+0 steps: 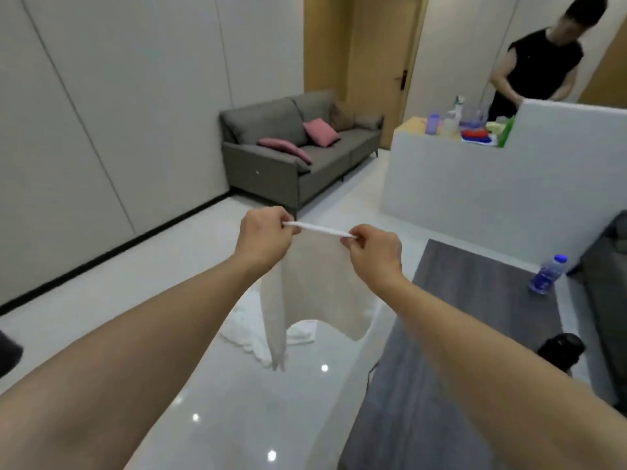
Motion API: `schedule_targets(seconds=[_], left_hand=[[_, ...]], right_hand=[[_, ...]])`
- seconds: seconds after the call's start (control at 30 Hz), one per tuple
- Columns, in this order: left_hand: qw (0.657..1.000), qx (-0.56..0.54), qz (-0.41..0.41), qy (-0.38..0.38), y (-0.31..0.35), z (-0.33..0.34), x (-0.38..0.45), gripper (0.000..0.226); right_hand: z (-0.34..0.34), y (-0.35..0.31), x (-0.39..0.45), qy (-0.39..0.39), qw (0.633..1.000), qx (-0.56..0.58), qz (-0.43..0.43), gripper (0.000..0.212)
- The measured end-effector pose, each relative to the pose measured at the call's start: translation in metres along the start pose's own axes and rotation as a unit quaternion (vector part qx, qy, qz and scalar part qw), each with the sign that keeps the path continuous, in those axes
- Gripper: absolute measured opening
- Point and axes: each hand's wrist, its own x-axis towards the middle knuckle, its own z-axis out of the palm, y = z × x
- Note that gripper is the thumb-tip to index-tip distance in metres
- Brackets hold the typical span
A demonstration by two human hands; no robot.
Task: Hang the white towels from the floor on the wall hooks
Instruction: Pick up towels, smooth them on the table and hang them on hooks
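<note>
Head view: the left hand [263,237] and the right hand [373,251] are raised side by side, each pinching one end of a narrow white loop [320,229] stretched taut between their fingertips; from the loop a white towel [315,290] hangs below both hands, clear of the floor [135,300]; beneath it, under the left wrist, another white towel [246,329] lies crumpled on the floor; below the right forearm spreads a dark rug [458,334], a plastic bottle [547,274] lying on it to the right; far beyond the hands stands a grey sofa [288,154]; beyond the right hand, a person [539,59] stands behind a white counter [475,184]
</note>
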Motion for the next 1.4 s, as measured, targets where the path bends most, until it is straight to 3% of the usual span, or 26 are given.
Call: schedule_targets(seconds=[0.13,0.3,0.43,0.6,0.87,1.0,1.4], left_hand=[[0.993,0.074,-0.006,0.092,-0.051,-0.119,-0.002,0.015],[0.968,0.136,-0.053,0.204,-0.117,-0.255,-0.013,0.014],[0.947,0.139,-0.096,0.271,-0.168,-0.349,-0.035,0.013],[0.906,0.151,-0.157,0.362,-0.237,-0.456,-0.071,0.014],[0.808,0.211,-0.247,0.492,-0.325,-0.604,-0.128,0.018],[0.752,0.24,-0.297,0.538,-0.355,-0.656,-0.167,0.018],[0.58,0.333,-0.452,0.59,-0.405,-0.737,-0.348,0.016]], right_hand=[[0.034,-0.12,0.007,-0.012,0.989,-0.036,-0.145,0.019],[0.092,-0.263,0.008,-0.012,0.945,0.036,-0.324,0.01],[0.143,-0.373,-0.009,-0.103,0.915,0.144,-0.364,0.006],[0.217,-0.503,-0.049,-0.194,0.845,0.28,-0.412,0.011],[0.327,-0.704,-0.137,-0.349,0.705,0.429,-0.443,0.016],[0.366,-0.781,-0.2,-0.392,0.646,0.46,-0.466,0.015],[0.413,-0.896,-0.436,-0.514,0.5,0.455,-0.528,0.017]])
